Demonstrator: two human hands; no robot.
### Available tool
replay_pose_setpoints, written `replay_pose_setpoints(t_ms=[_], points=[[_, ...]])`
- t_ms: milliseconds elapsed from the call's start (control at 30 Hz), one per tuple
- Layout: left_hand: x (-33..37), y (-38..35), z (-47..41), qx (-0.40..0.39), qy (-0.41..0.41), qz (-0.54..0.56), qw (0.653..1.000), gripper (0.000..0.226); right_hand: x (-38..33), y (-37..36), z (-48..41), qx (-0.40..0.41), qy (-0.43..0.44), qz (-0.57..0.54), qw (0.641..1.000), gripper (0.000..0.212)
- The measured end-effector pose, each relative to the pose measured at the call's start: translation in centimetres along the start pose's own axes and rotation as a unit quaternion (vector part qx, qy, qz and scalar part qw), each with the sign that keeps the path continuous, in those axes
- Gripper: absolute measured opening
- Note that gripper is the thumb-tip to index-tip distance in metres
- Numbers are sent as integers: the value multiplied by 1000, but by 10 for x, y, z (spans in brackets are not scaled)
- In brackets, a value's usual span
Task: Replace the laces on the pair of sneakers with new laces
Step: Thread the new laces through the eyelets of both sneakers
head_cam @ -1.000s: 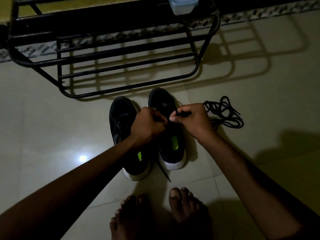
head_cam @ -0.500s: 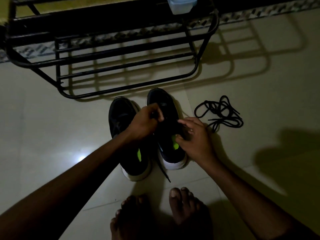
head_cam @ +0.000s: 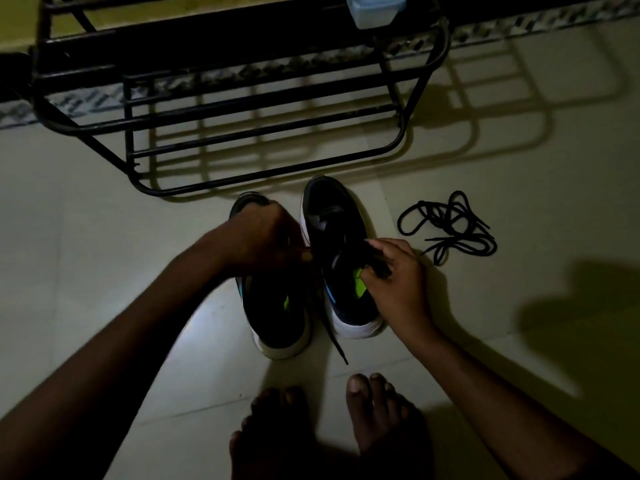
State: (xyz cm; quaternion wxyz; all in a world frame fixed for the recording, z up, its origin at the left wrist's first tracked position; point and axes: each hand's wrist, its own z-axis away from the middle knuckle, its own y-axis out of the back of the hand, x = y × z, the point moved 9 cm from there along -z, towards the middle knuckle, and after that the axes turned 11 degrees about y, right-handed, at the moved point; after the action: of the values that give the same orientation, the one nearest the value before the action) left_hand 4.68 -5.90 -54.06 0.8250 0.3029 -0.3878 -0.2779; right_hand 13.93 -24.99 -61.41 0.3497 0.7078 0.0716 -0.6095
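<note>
Two black sneakers with white soles stand side by side on the floor, the left sneaker (head_cam: 277,317) and the right sneaker (head_cam: 341,258), toes pointing away from me. My left hand (head_cam: 266,233) hovers over the left sneaker's front with fingers curled, pinching a black lace (head_cam: 334,336) that trails down between the shoes to the floor. My right hand (head_cam: 394,275) grips the right sneaker's collar and tongue at its right side. A loose black lace (head_cam: 450,226) lies coiled on the floor to the right of the shoes.
A black metal shoe rack (head_cam: 242,109) stands just behind the sneakers, with a pale plastic box (head_cam: 374,8) on its top edge. My bare feet (head_cam: 332,427) are on the tiled floor close in front of the shoes. The scene is dim.
My left hand has moved left, from the right sneaker's tongue to above the left sneaker, drawing the lace out. My right hand dropped from the laces to the right sneaker's collar.
</note>
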Motion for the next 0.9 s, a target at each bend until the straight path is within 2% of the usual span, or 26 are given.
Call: replay_pose_setpoints(t_ms=[67, 100, 167, 233, 333, 467, 600, 667, 800, 900], points=[[10, -2, 14, -106, -33, 151, 982, 18, -2, 0, 0, 5, 3, 5, 1000, 45], [19, 2, 21, -135, -64, 212, 966, 18, -3, 1, 0, 9, 5, 9, 1000, 45], [33, 11, 36, -170, -136, 281, 935, 22, -5, 1, 2, 13, 7, 19, 1000, 45], [39, 10, 44, -203, -170, 314, 912, 22, -8, 1, 3, 13, 20, 40, 999, 45], [37, 0, 46, -228, -158, 329, 903, 22, -9, 1, 4, 20, 26, 55, 998, 44], [33, -10, 40, -192, -114, 331, 917, 19, -13, 3, 2, 20, 41, 74, 996, 47], [49, -22, 41, -182, -131, 311, 923, 16, -49, 12, -5, -25, 197, 127, 972, 61], [62, -32, 42, -175, -156, 275, 933, 16, -66, 11, -11, -82, 264, 156, 948, 54], [72, -49, 43, -166, -176, 207, 948, 15, -82, 6, -20, -175, 339, 104, 918, 19], [65, -42, 42, -151, -169, 228, 947, 15, -85, 9, -19, -203, 348, 113, 908, 16]])
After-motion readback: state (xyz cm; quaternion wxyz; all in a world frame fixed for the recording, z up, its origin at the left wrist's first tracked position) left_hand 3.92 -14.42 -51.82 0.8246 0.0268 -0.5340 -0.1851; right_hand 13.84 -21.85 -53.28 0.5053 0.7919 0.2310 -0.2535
